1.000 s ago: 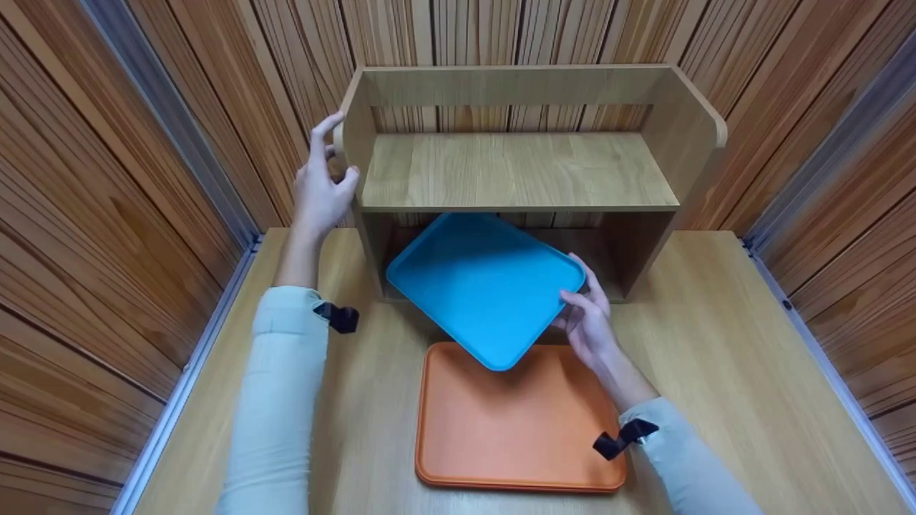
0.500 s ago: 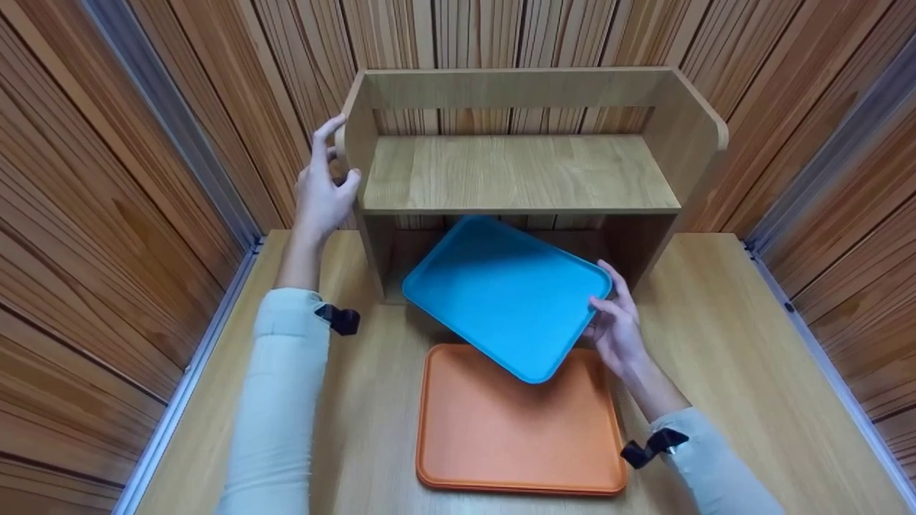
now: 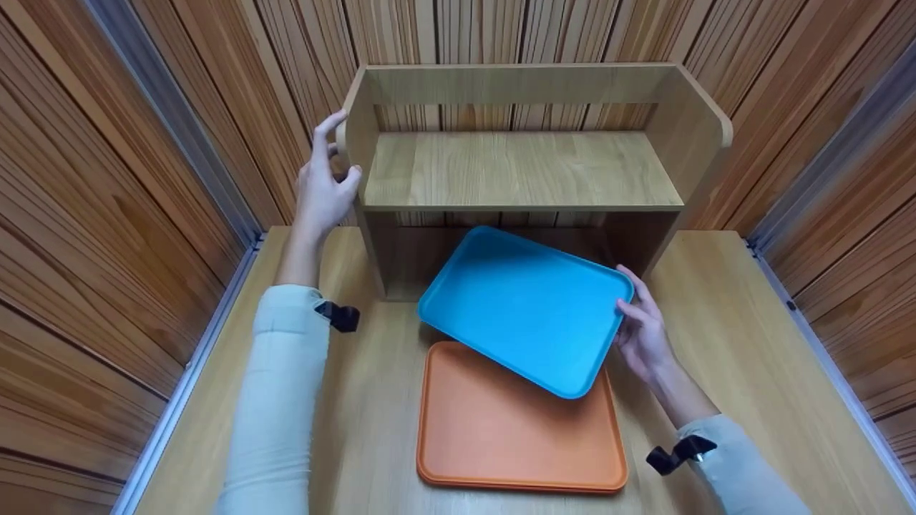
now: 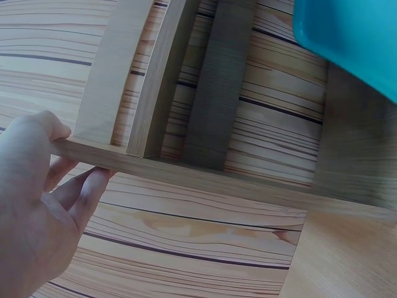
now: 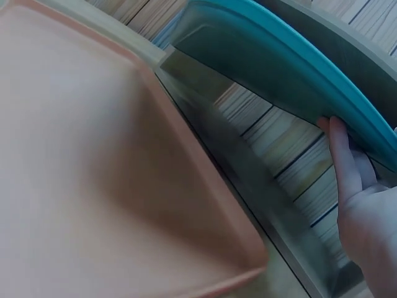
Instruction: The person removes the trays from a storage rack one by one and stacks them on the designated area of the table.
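Note:
My right hand (image 3: 644, 336) holds a blue tray (image 3: 529, 307) at its right corner, thumb on top and fingers underneath. The tray slants in front of the shelf's lower opening, its near corner overlapping an orange tray (image 3: 515, 443) in the head view. From the right wrist, the blue tray's underside (image 5: 248, 62) shows, raised above the orange one. My left hand (image 3: 323, 189) grips the left side panel of a two-tier wooden shelf (image 3: 522, 168). In the left wrist view, thumb and fingers of the left hand (image 4: 37, 205) pinch that panel (image 4: 205, 180) from both faces.
At least one more orange tray edge shows under the top one. The shelf stands at the back of a wooden table (image 3: 751, 343), against a wood-plank wall (image 3: 558, 28). Plank walls with metal strips (image 3: 193, 357) close off both sides.
My right hand has moved right and toward me with the blue tray, drawing it out from the shelf's lower opening and turning it a little. The left hand stays on the panel.

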`<state>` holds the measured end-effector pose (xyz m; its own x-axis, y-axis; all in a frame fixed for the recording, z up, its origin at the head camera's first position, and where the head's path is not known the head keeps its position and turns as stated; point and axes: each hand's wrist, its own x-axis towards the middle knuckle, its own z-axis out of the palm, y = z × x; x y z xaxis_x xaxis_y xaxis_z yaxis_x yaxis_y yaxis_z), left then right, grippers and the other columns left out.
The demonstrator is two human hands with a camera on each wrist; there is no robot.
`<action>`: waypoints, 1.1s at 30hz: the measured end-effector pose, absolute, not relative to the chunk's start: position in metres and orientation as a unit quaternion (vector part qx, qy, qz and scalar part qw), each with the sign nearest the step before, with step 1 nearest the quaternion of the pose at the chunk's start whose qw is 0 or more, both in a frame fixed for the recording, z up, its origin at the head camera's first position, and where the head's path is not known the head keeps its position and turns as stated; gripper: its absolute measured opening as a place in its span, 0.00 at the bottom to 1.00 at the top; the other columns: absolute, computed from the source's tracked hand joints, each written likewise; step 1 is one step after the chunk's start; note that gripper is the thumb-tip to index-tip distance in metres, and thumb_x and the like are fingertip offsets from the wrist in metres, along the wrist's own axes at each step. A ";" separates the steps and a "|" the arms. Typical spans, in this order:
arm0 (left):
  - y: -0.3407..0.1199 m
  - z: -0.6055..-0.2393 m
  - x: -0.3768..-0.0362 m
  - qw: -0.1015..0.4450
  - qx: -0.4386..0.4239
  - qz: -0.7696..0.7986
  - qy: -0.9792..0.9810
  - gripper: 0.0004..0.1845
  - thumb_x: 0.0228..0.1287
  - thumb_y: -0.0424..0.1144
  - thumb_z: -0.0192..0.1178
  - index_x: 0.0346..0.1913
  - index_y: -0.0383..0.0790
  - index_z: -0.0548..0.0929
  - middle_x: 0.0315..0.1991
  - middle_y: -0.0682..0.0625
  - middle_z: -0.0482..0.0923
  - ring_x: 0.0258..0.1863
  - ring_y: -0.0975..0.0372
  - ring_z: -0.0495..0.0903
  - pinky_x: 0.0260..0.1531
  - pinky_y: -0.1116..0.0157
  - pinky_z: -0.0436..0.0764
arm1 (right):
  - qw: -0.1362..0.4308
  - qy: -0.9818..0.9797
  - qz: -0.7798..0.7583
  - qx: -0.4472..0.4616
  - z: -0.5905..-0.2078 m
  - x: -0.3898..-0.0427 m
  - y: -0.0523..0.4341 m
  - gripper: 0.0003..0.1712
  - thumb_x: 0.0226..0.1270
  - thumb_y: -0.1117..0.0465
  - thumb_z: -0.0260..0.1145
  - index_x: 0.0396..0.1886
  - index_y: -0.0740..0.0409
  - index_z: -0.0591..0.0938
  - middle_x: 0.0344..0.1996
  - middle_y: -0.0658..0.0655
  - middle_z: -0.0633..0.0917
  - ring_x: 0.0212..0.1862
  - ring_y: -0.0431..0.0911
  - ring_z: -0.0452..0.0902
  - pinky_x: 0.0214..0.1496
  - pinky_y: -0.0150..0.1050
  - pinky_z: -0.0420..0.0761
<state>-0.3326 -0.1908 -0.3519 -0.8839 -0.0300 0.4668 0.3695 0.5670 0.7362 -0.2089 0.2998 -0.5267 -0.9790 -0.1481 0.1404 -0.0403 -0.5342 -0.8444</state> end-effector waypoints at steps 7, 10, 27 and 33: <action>-0.192 -0.354 -0.331 0.213 -0.102 -0.461 -0.855 0.38 0.83 0.35 0.56 0.88 0.64 0.60 0.80 0.40 0.79 0.44 0.55 0.86 0.34 0.67 0.77 | 0.042 0.470 -0.875 -0.109 -0.530 -0.208 0.325 0.28 0.94 0.65 0.42 0.79 0.40 0.76 0.64 0.49 0.90 0.62 0.43 0.92 0.62 0.37 0.93; -0.192 -0.353 -0.331 0.211 -0.102 -0.466 -0.853 0.39 0.83 0.34 0.55 0.89 0.64 0.59 0.80 0.38 0.78 0.58 0.48 0.89 0.41 0.60 0.82 | 0.050 0.471 -0.874 -0.106 -0.531 -0.206 0.337 0.27 0.95 0.64 0.42 0.79 0.40 0.75 0.66 0.48 0.89 0.64 0.43 0.91 0.64 0.38 0.92; -0.192 -0.352 -0.332 0.212 -0.100 -0.458 -0.858 0.39 0.83 0.35 0.55 0.88 0.66 0.60 0.80 0.38 0.78 0.30 0.67 0.74 0.26 0.72 0.71 | 0.158 0.356 -0.906 -0.168 -0.545 -0.207 0.386 0.31 0.95 0.62 0.29 0.84 0.48 0.70 0.73 0.57 0.85 0.73 0.51 0.87 0.73 0.46 0.89; -0.193 -0.353 -0.333 0.220 -0.106 -0.453 -0.857 0.38 0.82 0.34 0.55 0.88 0.62 0.60 0.78 0.38 0.80 0.27 0.68 0.69 0.29 0.69 0.70 | 0.182 0.370 -0.893 -0.179 -0.541 -0.203 0.394 0.32 0.96 0.61 0.28 0.85 0.47 0.70 0.76 0.56 0.83 0.75 0.51 0.85 0.75 0.46 0.87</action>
